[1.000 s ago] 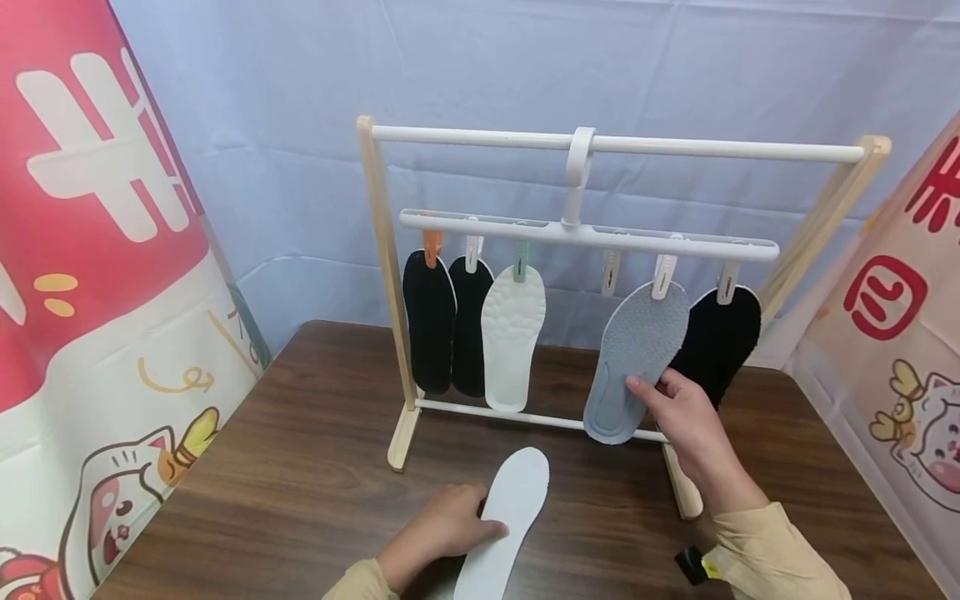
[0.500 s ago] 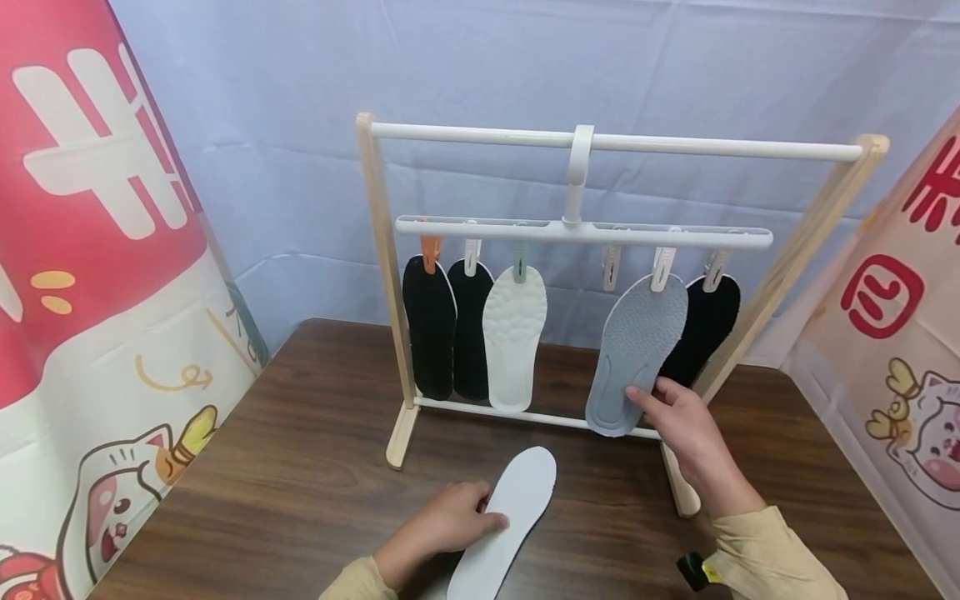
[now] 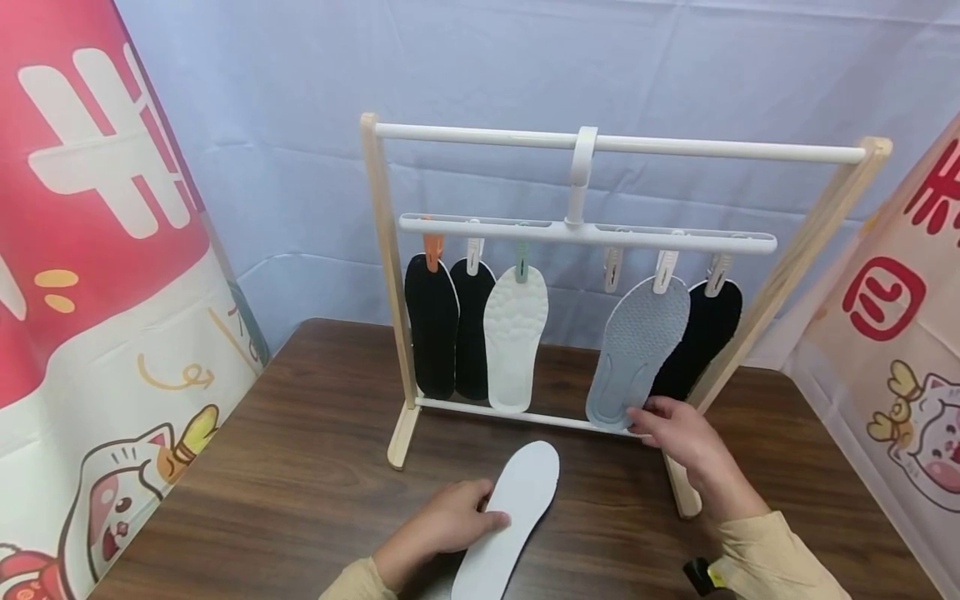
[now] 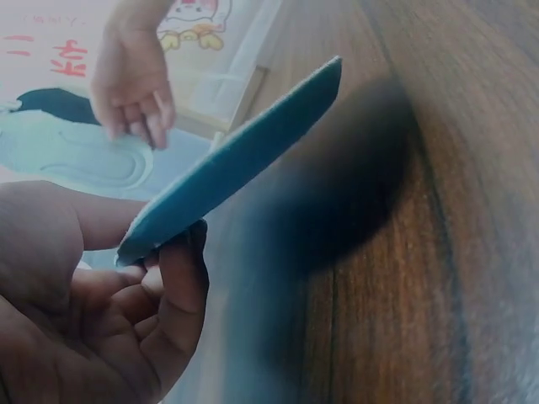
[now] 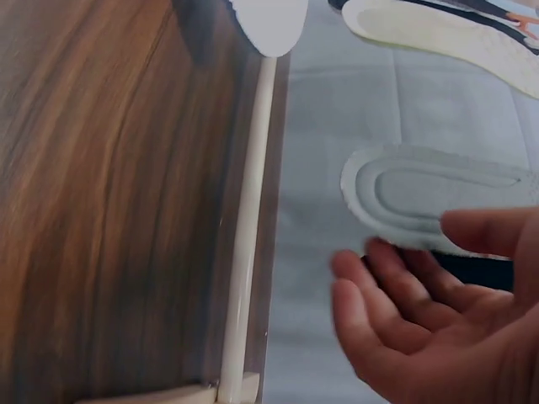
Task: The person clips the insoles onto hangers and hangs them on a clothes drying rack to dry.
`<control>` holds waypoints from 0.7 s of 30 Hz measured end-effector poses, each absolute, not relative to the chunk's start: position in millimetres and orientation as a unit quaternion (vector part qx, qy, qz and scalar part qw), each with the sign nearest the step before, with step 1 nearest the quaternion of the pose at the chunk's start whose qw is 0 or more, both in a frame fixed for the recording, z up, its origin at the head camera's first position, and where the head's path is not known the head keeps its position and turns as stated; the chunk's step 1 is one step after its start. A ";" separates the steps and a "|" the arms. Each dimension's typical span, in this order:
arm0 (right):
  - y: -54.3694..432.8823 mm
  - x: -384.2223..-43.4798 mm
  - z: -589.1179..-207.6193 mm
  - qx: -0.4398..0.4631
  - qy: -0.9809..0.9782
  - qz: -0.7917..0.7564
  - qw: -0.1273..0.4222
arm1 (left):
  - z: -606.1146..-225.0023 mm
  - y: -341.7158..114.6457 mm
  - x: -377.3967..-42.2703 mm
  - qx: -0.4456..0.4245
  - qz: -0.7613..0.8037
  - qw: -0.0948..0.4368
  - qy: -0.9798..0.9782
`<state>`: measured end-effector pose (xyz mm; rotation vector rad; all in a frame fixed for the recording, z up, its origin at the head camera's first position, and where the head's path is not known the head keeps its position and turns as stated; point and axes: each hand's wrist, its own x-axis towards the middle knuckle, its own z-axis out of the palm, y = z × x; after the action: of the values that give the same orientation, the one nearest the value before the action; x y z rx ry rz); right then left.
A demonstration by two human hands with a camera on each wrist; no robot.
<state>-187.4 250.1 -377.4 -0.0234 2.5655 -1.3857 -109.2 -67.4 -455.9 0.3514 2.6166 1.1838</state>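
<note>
My left hand (image 3: 453, 521) pinches a white insole (image 3: 517, 504) between thumb and fingers above the table front. In the left wrist view this insole (image 4: 244, 160) is tilted and its underside looks blue. Beside the heel end of a light-grey insole (image 3: 641, 342) is my right hand (image 3: 686, 442), fingers loosely bent. In the right wrist view the thumb lies at the edge of the grey insole (image 5: 438, 194); whether it touches cannot be told. That insole hangs from a white clip (image 3: 665, 271) on the white hanger bar (image 3: 487, 226). A black insole (image 3: 701, 333) hangs behind it, partly hidden.
A wooden rack (image 3: 386, 267) with white rods stands on the brown table (image 3: 300, 467). Two black insoles (image 3: 432, 333) and a textured white insole (image 3: 515, 342) hang at left. Another clip (image 3: 612, 271) holds nothing. A black strap piece (image 3: 701, 575) shows by the right sleeve.
My right hand has let the grey insole hang and slid down to its lower edge. The black insole behind it has swung left. The left hand keeps its grip, its insole slightly raised.
</note>
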 end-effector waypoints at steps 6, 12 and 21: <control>255.9 -186.7 -382.8 -0.026 0.888 -0.424 0.178 | -457.3 -67.9 -110.5 0.117 0.419 0.117 0.893; 256.3 -181.4 -375.8 -0.057 0.881 -0.417 0.218 | -458.4 -67.7 -109.9 0.113 0.424 0.120 0.890; 244.5 -179.0 -342.4 -0.110 0.864 -0.448 0.204 | -455.3 -66.5 -109.7 0.120 0.427 0.114 0.889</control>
<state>-179.0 244.5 -342.4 -0.3063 2.4095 -1.2487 -109.7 -66.5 -455.3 0.3526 2.6067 1.2529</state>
